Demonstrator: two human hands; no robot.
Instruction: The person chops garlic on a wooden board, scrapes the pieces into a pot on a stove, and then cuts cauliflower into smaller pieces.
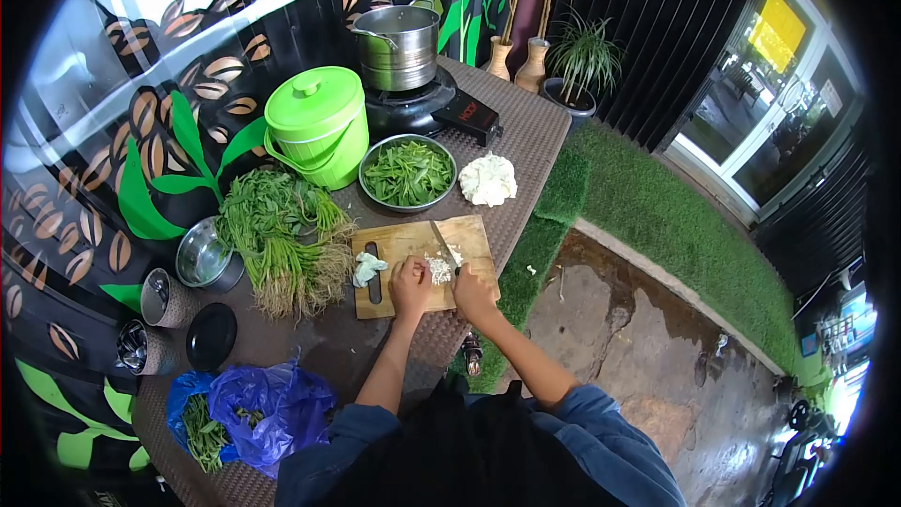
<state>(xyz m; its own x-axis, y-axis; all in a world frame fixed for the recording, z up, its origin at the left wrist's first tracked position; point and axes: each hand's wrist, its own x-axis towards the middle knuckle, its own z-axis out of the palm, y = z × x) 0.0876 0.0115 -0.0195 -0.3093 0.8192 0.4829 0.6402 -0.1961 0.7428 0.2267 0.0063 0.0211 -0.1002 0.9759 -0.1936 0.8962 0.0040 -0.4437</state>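
My right hand [476, 293] grips a kitchen knife [441, 241], its blade pointing away over the wooden cutting board [394, 235]. Under and beside the blade lie finely chopped white pieces [438, 269]. Close to them on the board is my left hand [410, 287], fingers curled together; what they hold, if anything, is hidden. A pale green-white vegetable scrap [368, 268] sits by the board's handle slot. Beyond the board's far edge stand a white cauliflower head [488, 178] and a metal bowl [366, 195] of cut green leaves [408, 173].
Left of the board is a heap of rooted greens [291, 244]. A lidded green bucket [317, 127] and a steel pot [399, 49] on a black stove [413, 113] stand behind. Plastic bags [272, 413], an empty metal bowl [208, 255] and cutlery holders [167, 299] line the left side.
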